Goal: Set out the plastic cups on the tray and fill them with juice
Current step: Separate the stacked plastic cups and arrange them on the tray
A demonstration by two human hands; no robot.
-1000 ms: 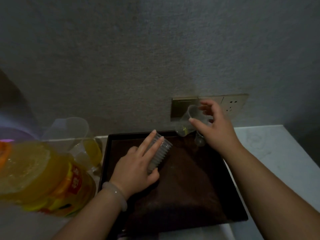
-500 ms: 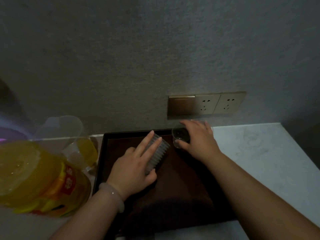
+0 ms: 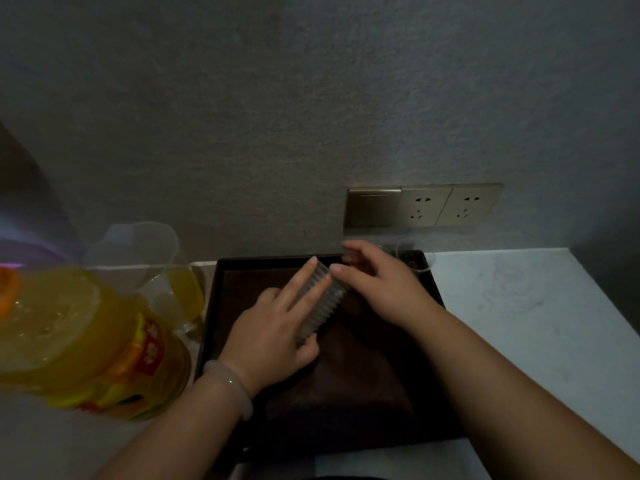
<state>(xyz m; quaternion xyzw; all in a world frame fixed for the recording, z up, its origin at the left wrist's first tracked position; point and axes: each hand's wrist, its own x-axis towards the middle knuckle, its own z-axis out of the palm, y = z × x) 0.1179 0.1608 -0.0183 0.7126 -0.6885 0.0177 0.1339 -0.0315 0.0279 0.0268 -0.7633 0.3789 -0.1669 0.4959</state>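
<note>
The big juice bottle (image 3: 86,341) sits near, on the left. Over the dark tray (image 3: 212,306), the left hand (image 3: 273,330) holds a tilted stack of cups (image 3: 322,299) in its grip. The right hand (image 3: 384,285) touches the stack's far end (pinching or not, too blurry to tell). One cup (image 3: 414,259) stands at the tray's far right corner. Next, probably: pull off another cup and stand it nearby.

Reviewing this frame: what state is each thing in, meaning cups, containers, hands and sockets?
left hand: grips the stack of cups
stack of cups: nested, tilted over the tray
right hand: thumb at the stack's far end; grip unclear
single cup: upright at the tray's far right corner, looks empty
pitcher: part filled with juice
juice bottle: mostly full
sockets: nothing plugged in
</note>
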